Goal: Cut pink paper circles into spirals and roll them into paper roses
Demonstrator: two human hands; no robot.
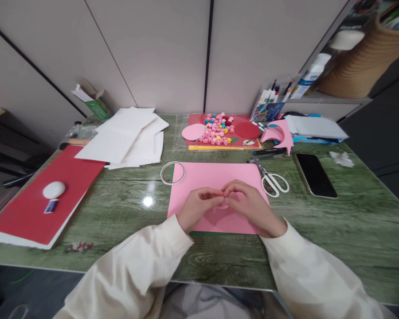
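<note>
Over a pink sheet of paper [193,177], my left hand [200,204] and my right hand [251,204] meet fingertip to fingertip. Between them they pinch a small pink paper piece [223,196], mostly hidden by the fingers. A green sheet shows at the edges beneath the pink one. Scissors with white handles [273,182] lie against the sheet's right side. A roll of white tape [162,173] rests over its upper left corner. Beyond the sheet, many small folded pink, blue and yellow paper pieces [216,130] lie piled on a red sheet [194,119].
White sheets [119,137] are stacked at the back left, beside a red sheet [69,177] bearing a white rounded object [54,189] and a small blue-labelled item [51,206]. A phone [315,175], pens [269,151], and cut pink paper [287,133] lie right. A partition stands behind.
</note>
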